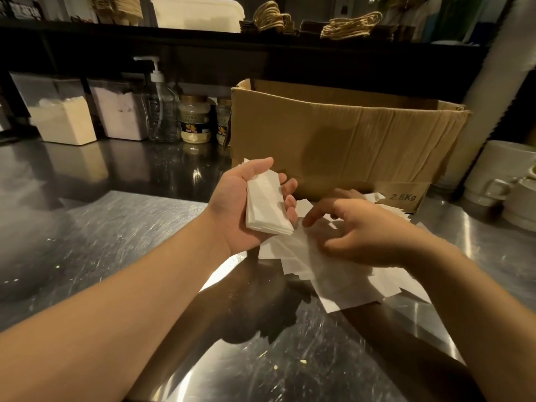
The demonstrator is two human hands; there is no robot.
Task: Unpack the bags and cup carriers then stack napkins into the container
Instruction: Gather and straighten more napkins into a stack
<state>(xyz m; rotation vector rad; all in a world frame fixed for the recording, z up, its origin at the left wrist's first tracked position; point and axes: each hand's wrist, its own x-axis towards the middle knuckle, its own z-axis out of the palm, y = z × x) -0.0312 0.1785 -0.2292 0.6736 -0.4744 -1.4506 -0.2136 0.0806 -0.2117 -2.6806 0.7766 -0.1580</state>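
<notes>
Both hands work over the steel counter, close together. Left hand lies palm up, its fingers curled round a squared stack of napkins that sits across the palm, thumb along the top edge. The stack's long axis runs away from the wrist and a little toward the right hand. Right hand hovers palm down with fingers loosely bent and spread, holding nothing that shows, directly above the loose napkins fanned out untidily on the counter. So the loose napkins lie under and just nearer than the right hand, and below and to the right of the left hand; the right hand looks better placed to lift the next one. Beyond both hands stands a cardboard box. No napkin container is identifiable.
</notes>
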